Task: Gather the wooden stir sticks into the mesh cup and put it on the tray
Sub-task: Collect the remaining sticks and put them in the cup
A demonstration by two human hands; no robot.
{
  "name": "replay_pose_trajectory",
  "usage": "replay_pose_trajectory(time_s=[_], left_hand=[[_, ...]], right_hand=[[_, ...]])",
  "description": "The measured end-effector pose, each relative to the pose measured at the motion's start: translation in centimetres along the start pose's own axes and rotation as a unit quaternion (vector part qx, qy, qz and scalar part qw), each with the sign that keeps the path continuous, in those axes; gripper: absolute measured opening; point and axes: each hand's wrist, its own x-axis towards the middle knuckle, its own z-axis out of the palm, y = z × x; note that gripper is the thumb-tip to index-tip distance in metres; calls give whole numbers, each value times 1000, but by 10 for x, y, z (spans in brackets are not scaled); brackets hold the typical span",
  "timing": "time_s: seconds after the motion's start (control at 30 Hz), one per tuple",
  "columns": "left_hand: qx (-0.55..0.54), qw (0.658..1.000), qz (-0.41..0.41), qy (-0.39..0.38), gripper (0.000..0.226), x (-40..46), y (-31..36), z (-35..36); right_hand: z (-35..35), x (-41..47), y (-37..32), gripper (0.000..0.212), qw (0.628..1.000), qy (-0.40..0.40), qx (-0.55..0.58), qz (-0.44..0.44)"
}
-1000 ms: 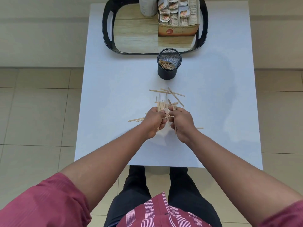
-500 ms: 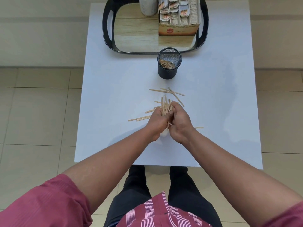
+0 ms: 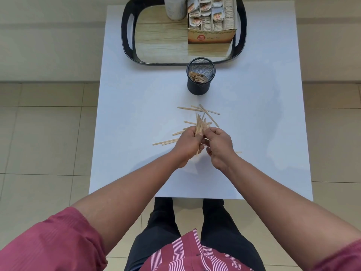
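My left hand (image 3: 187, 145) grips a bundle of wooden stir sticks (image 3: 199, 125) that points up and away from me. My right hand (image 3: 219, 145) is right beside it, fingertips at the bundle's base, touching the sticks. Several loose stir sticks (image 3: 199, 109) lie on the white table (image 3: 136, 114) beyond and to the left of my hands. The black mesh cup (image 3: 199, 86) stands upright on the table beyond the sticks, with several sticks inside. The black tray (image 3: 129, 36) with a wood-look floor sits at the table's far edge, just behind the cup.
On the tray's right half stands a cardboard box of tea bags (image 3: 212, 34), and a pale cylindrical container (image 3: 175, 8) stands next to it. Tiled floor surrounds the small table. My legs are under the near edge.
The sticks spread between both hands have been drawn together into one tight bundle in my left hand. My right hand's fingers have loosened and shifted slightly right.
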Motion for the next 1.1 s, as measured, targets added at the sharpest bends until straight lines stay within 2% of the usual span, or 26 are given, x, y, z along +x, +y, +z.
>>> replay_pose_trajectory(time_s=[0.1,0.23,0.33,0.43,0.53,0.67,0.8,0.97,1.1], left_hand=[[82,995,47,42,20,0,-5,3],[202,967,133,77,28,-4,-9,9],[233,957,152,84,33,-4,-8,7],[251,949,172,83,32,-4,-7,8],[228,955,179,65,31,-5,-5,7],[164,969,177,52,38,-4,-6,0],[119,978,165,51,21,1,2,-4],[40,985,159,45,19,6,16,-7],[-8,984,168,60,15,12,18,-14]], right_hand=[[4,1,-3,8,999,15,34,25],[11,1,-7,13,987,-9,156,43],[17,3,-9,17,974,-43,220,39],[17,5,-10,21,970,-67,233,29],[18,6,-7,12,980,-50,193,11],[19,8,-16,14,987,-21,159,-3],[20,6,-35,17,988,-18,148,-40],[21,6,-43,14,986,-41,139,-79],[17,7,-41,11,989,-72,57,-119]])
